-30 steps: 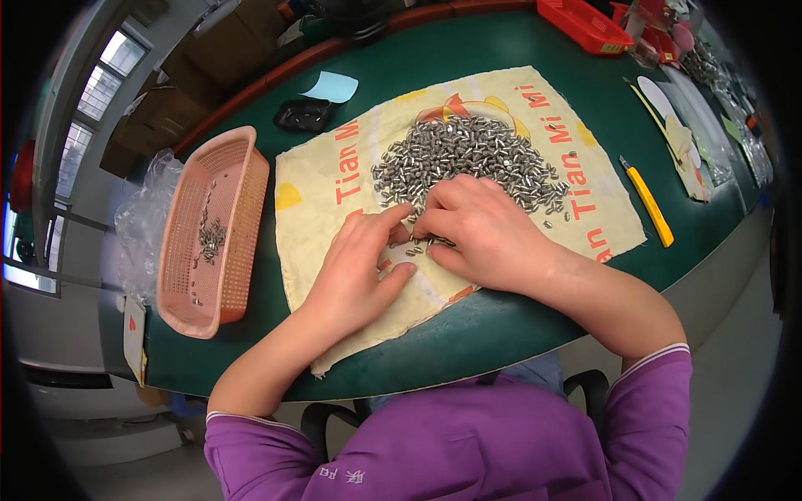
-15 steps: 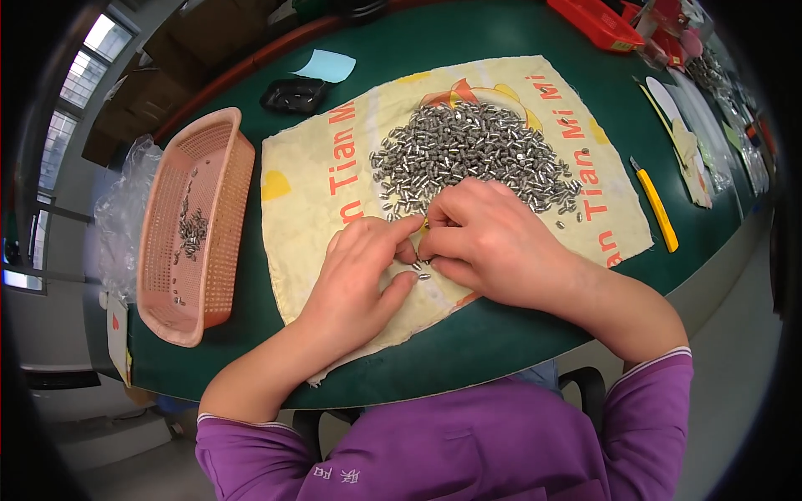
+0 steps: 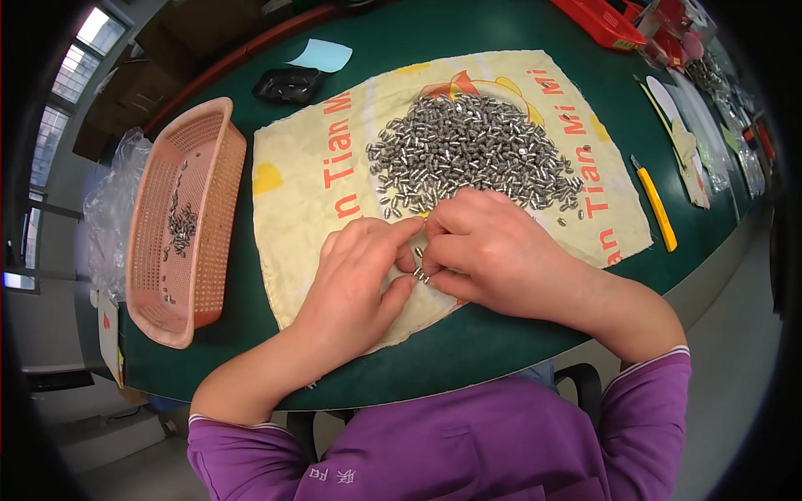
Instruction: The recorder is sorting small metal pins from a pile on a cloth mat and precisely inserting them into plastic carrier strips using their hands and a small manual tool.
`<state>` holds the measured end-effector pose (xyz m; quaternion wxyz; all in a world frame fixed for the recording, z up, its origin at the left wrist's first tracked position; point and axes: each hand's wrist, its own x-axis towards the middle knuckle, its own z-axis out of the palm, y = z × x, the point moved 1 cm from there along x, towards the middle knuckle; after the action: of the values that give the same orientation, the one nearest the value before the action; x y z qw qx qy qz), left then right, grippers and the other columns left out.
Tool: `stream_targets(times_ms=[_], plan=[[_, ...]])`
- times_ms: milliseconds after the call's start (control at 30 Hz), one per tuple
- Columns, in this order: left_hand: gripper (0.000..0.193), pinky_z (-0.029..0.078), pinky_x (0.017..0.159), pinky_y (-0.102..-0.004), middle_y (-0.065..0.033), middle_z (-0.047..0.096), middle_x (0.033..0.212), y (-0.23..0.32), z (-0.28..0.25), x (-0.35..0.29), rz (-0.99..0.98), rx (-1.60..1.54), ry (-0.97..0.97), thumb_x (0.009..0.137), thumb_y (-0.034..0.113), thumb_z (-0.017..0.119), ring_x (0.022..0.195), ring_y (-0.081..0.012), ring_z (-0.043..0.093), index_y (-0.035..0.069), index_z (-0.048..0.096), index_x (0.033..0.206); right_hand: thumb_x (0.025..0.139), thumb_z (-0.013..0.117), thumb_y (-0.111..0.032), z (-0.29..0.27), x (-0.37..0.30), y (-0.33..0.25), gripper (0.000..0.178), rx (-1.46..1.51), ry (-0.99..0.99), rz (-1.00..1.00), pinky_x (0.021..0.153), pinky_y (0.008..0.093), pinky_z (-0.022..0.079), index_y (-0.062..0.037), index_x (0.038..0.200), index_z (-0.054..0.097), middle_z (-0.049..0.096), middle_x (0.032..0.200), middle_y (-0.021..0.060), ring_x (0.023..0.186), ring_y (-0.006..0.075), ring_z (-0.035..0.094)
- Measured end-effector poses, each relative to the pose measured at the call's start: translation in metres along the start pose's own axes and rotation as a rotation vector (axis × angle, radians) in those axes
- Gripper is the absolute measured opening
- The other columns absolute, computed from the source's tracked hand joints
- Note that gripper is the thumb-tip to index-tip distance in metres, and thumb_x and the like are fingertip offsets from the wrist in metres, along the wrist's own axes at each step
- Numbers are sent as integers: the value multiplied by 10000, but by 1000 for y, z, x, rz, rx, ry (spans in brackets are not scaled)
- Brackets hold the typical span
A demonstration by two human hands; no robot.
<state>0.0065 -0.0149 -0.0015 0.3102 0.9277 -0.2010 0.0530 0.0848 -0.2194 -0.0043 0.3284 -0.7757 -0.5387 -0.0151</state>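
Note:
Both hands meet at the near edge of a heap of small silver metal pieces (image 3: 468,150), each barrel-shaped. The heap lies on a printed yellow cloth (image 3: 288,221). My left hand (image 3: 355,271) rests on the cloth, its index finger stretched to the right hand's fingertips and its thumb held apart. Opposite it, my right hand (image 3: 489,250) has curled fingers with the tips pinched together; what they hold is hidden. A few loose metal pieces (image 3: 420,275) lie between the left thumb and the right fingertips.
A pink plastic basket (image 3: 219,238) with some metal pieces inside stands at the left, beside clear plastic wrap (image 3: 117,217). Behind the cloth are a black tray (image 3: 286,86) and pale blue paper (image 3: 324,55). A yellow utility knife (image 3: 657,209) lies right; a red bin (image 3: 597,23) sits far right.
The loose metal pieces between my hands have shifted into a tighter group by the right fingertips. My right hand has moved slightly nearer. The view has shifted a little.

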Motion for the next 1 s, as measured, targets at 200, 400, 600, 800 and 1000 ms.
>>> stream_targets(times_ms=[200,400,600,800,1000], plan=[[641,389,985,-430,-28,636,1010,9,-2,-4,-53,-5,-29,779,-4,750,1120,-252,575,35,539,1383,806,742,-137,-2,0,3,76,-7,26,1,819,413,462,-87,826,688,591,945,58,942,266,587],[714,400,974,-410,-33,638,1038,9,-4,-4,-46,23,-14,781,-9,765,1155,-261,553,45,498,1441,797,730,-109,-11,0,-2,51,-23,-13,34,803,412,466,-85,814,688,589,928,65,933,264,590],[612,402,990,-432,-73,606,1074,13,-10,-3,-90,28,-52,767,1,778,1185,-290,541,47,540,1329,793,731,-108,-9,-1,-5,46,20,-55,11,785,403,468,-83,813,697,581,907,58,913,259,587],[337,413,1015,-450,-135,526,1193,15,-20,-5,-72,173,-38,746,8,806,1225,-362,511,55,586,996,795,734,-113,-6,-2,-6,53,-8,-53,6,787,394,466,-87,831,705,573,908,49,905,251,582],[253,399,1041,-478,-153,526,1239,15,-22,-3,-101,158,-70,760,30,802,1270,-378,495,55,600,911,803,729,-112,-3,-1,-6,57,18,-47,9,791,390,462,-89,846,699,569,922,49,915,247,579]])
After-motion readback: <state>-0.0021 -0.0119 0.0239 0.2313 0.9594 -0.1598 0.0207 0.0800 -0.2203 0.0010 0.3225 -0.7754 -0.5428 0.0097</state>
